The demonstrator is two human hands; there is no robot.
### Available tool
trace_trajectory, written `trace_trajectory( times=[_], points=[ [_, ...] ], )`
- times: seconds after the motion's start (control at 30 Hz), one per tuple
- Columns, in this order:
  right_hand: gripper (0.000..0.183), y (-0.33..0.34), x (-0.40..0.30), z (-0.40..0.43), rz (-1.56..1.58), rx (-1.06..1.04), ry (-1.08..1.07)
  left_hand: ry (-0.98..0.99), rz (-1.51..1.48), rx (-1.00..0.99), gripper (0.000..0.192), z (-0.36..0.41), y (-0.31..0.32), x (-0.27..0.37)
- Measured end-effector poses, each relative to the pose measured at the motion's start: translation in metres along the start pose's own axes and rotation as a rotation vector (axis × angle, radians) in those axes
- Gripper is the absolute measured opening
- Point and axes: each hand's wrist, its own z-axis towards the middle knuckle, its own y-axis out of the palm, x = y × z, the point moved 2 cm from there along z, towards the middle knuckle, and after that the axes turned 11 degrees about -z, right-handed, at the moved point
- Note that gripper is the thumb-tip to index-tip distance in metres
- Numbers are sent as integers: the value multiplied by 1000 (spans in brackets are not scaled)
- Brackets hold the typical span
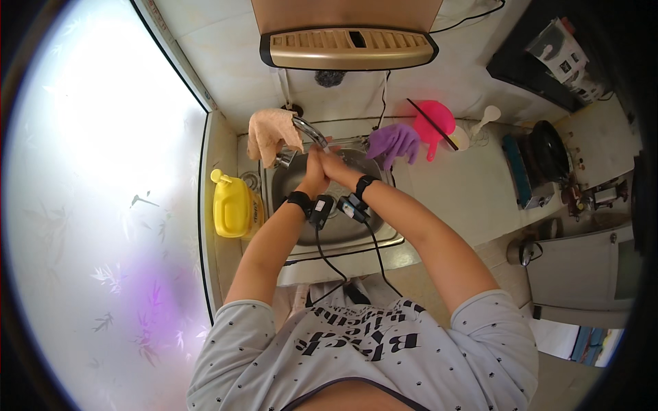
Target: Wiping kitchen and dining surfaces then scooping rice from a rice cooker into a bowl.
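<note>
My left hand [315,168] and my right hand [332,163] are pressed together over the stainless-steel sink [298,226]. Right above them is the spout of the chrome faucet [310,129], with what looks like water running onto my fingers. My palms and most fingers hide one another, and nothing shows held between them. A tan cloth [270,134] drapes over the faucet's base, left of my hands. Around each wrist goes a black strap, with a small cabled device on the left [321,211] and on the right [352,208].
Left of the sink stands a yellow pump jug [231,208]. Purple rubber gloves [395,144] hang at the sink's back right corner. Beyond them lie a pink ladle [429,120] and a black stick [432,123]. A wok [550,151] sits on a stove far right.
</note>
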Motion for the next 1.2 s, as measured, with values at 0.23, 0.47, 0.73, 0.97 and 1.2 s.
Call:
trace_trajectory(
  times=[0.23, 0.47, 0.73, 0.97, 1.2],
  points=[
    [57, 10, -40, -46, -235, 351, 3, 9, -210, -17, 48, -4, -19, 4],
    [31, -12, -11, -32, -973, 309, -151, -122, 15, -17, 46, 14, -23, -13],
    [23, -5, -8, -19, -948, 344, -268, -43, 325, 259, 44, 23, -42, -12],
    [16, -3, 5, -21, -1073, 414, -353, 300, 1019, 169, 38, 58, -99, -14],
    [36, -26, -16, -46, -1162, 329, -171, 260, 848, 6, 34, 65, -95, -32]
  ],
)
